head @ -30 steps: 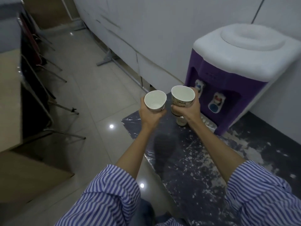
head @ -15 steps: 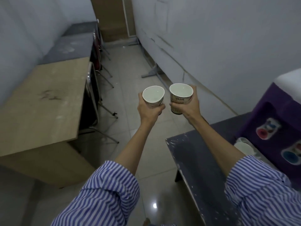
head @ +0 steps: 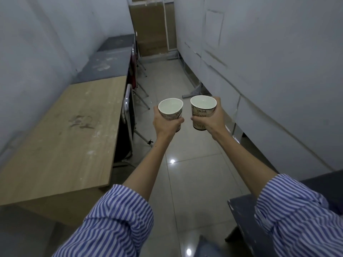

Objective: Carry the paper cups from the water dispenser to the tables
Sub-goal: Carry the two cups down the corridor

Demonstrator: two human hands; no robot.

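Observation:
I hold two printed paper cups upright in front of me, above the tiled aisle. My left hand (head: 165, 123) grips the left paper cup (head: 171, 109), whose rim is slightly squashed. My right hand (head: 215, 118) wraps the right paper cup (head: 202, 108), which carries the word "Drink". The cups are side by side and a small gap apart. A light wooden table (head: 70, 138) stands to the left, with darker grey tables (head: 107, 62) in a row behind it. The water dispenser is out of view.
Folding chairs (head: 129, 115) with metal legs are tucked along the tables' right edge and jut into the aisle. A white panelled wall (head: 259, 71) with floor brackets runs along the right. A dark stand (head: 246, 219) sits at bottom right. A brown door (head: 148, 28) closes the far end.
My view has swung left, away from the purple water dispenser, which has left the frame. Both hands still carry the cups, now facing down the aisle beside the tables.

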